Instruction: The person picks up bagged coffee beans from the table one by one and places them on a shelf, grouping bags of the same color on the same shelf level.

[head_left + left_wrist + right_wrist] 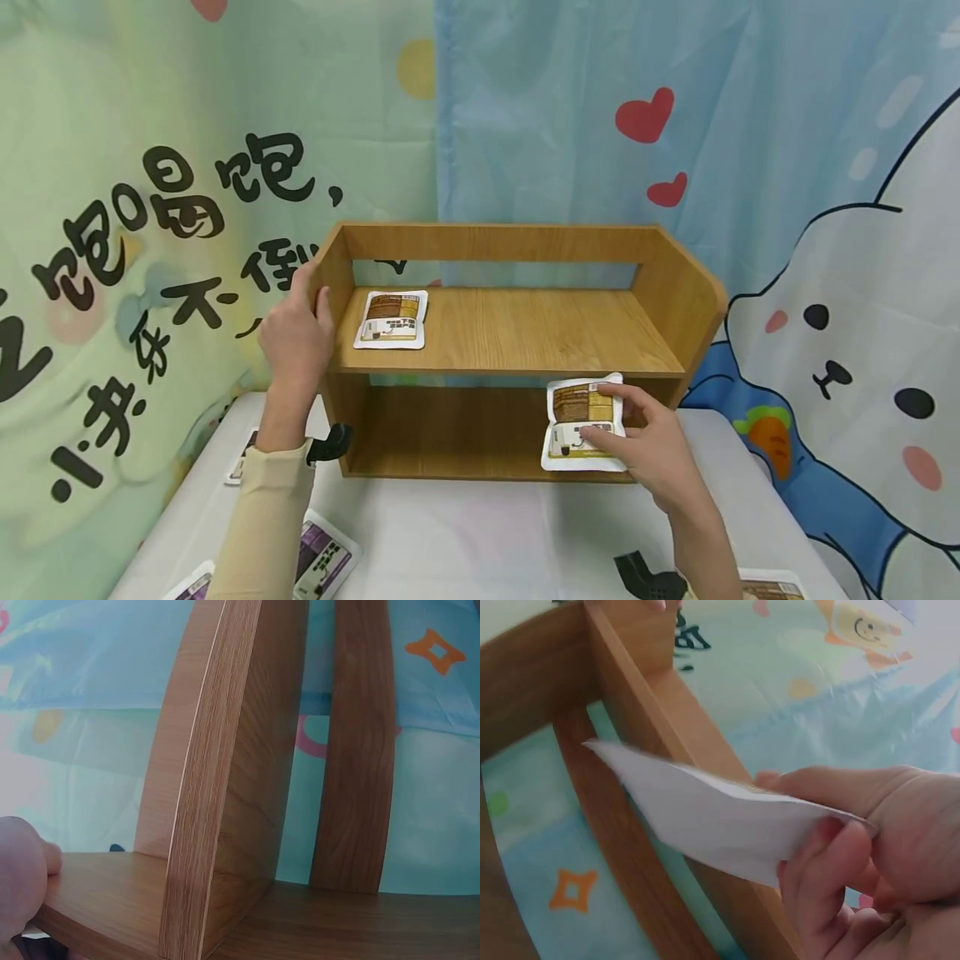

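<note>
A two-tier wooden shelf (510, 332) stands on the table. At its left side panel (82, 889), my left hand (298, 329) grips the upper edge, the thumb toward the inside. My right hand (651, 442) pinches a white-edged food pouch (583, 421) with a brown and yellow label, the thumb across its face. That pouch is held upright in front of the lower tier's right part, overlapping the middle board's edge. Its plain white back (712, 817) shows in the right wrist view. A similar pouch (392, 320) lies at the left end of the upper tier.
On the white table (465, 533), purple-labelled pouches (324, 557) lie at the front left, partly behind my left sleeve. Another pouch (238, 462) lies left of the shelf. A brown-labelled one (772, 586) shows at the bottom right. Printed curtains (540, 125) hang behind.
</note>
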The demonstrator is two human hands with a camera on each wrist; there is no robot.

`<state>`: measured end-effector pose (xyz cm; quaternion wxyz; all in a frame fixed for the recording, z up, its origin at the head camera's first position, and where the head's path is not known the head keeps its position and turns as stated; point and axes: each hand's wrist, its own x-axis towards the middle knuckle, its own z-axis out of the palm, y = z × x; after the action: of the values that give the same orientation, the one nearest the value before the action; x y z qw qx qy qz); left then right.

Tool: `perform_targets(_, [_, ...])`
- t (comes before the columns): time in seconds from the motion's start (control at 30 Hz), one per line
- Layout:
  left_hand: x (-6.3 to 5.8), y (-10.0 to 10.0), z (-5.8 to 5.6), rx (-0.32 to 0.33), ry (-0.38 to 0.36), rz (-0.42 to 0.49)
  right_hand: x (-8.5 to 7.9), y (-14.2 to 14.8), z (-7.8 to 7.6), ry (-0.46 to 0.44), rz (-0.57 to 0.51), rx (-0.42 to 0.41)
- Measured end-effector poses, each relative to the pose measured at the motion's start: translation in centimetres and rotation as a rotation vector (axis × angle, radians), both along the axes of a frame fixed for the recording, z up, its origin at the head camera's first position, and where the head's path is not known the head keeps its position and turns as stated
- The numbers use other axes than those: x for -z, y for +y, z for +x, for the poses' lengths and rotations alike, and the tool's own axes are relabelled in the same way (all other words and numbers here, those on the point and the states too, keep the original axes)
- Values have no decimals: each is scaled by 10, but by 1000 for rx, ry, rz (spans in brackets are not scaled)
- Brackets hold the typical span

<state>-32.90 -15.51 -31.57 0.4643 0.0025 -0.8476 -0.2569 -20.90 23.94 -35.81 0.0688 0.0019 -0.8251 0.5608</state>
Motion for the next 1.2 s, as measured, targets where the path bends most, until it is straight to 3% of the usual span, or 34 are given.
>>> perform_targets(0.2, [1,-1,2,-19,-13,5,-8,-18,7,-21,-104,-162])
perform_targets(0.33, [2,-3,4,-14,-7,-2,-18,-21,10,60,-158,-241])
perform_targets(0.47, [2,-4,3,-8,5,-17,-31,-24,2,109,-158,-259])
perform_targets(0.6, [2,-5,3,-3,-3,-20,-45,-29,-17,116,-128,-229])
perform_targets(0.8, [4,-4,2,8,-24,-14,-68,-39,-57,151,-61,-167])
perform_targets(0.97, [2,-1,0,20,-20,-14,-82,-45,-88,164,-65,-179])
perform_targets(1.2, [3,-1,-1,12,-24,0,-83,-54,-124,118,-60,-206])
